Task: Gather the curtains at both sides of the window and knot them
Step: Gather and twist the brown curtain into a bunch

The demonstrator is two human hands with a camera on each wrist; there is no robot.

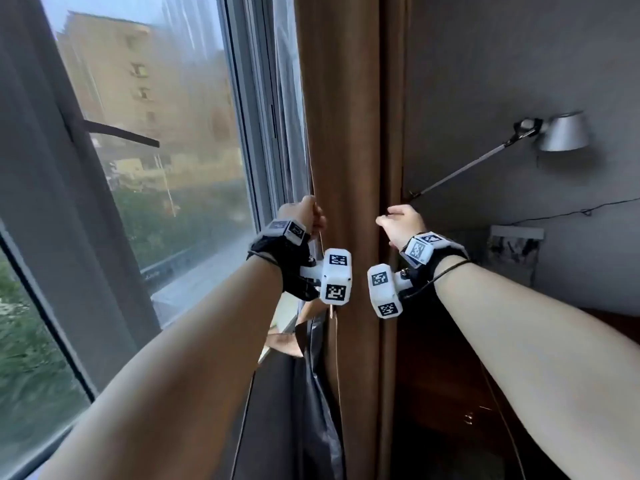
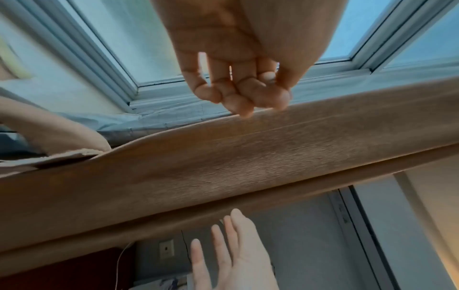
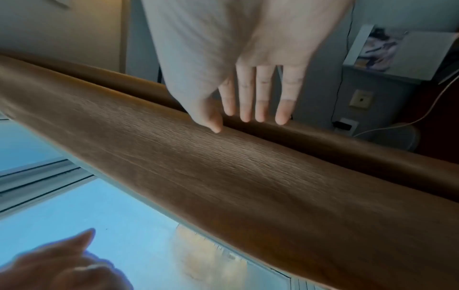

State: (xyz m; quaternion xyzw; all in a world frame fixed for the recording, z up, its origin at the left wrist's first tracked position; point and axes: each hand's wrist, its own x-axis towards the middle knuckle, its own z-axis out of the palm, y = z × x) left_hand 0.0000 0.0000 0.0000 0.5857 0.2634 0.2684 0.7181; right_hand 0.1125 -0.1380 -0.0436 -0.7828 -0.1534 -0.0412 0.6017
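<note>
A brown curtain (image 1: 346, 133) hangs in folds at the right side of the window (image 1: 156, 133). My left hand (image 1: 308, 216) is at its window-side edge with curled fingers (image 2: 236, 102) whose tips meet that edge; no fabric shows between fingers and thumb. My right hand (image 1: 398, 223) is at the curtain's wall side. Its thumb touches the front of the curtain (image 3: 248, 166) and its straight fingers (image 3: 263, 98) reach behind a fold. The curtain (image 2: 223, 166) hangs straight, neither bunched nor knotted. No other curtain is in view.
A silver wall lamp (image 1: 564, 131) on a long arm juts out at the right, with a cable along the grey wall. Dark wooden furniture (image 1: 450, 393) stands below it, and a small picture (image 1: 512, 251) beside it. Black plastic sheeting (image 1: 318, 375) hangs under the sill.
</note>
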